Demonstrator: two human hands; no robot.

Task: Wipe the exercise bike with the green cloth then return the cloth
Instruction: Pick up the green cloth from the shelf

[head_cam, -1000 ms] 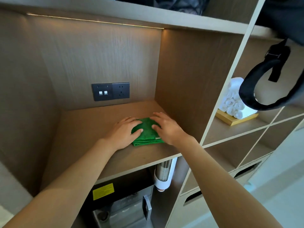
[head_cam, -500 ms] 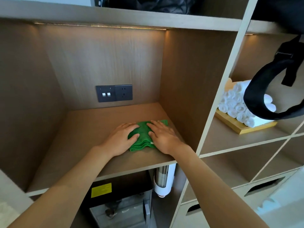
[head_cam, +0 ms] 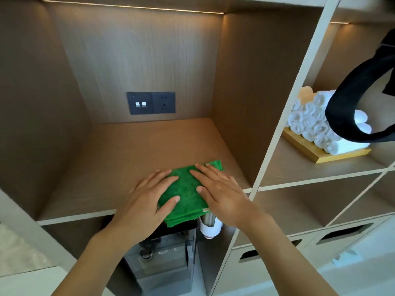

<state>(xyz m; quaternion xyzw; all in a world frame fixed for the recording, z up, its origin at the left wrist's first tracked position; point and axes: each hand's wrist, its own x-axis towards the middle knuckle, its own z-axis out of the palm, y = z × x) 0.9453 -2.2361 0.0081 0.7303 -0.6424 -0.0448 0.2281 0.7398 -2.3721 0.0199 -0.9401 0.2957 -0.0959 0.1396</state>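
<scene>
The folded green cloth lies at the front right of a wooden shelf, its near edge hanging a little over the shelf's front lip. My left hand lies flat on the cloth's left side, fingers straight and thumb on the fabric. My right hand lies flat on its right side, fingers stretched toward the back. The exercise bike is not in view.
A dark socket and switch plate sits on the compartment's back wall. Rolled white towels on a wooden tray fill the compartment to the right, and a black strap hangs before them. Below the shelf are a cup dispenser and a water machine.
The cloth and both hands have slid toward the shelf's front edge, so the cloth now overhangs the lip. Both hands stay flat on it.
</scene>
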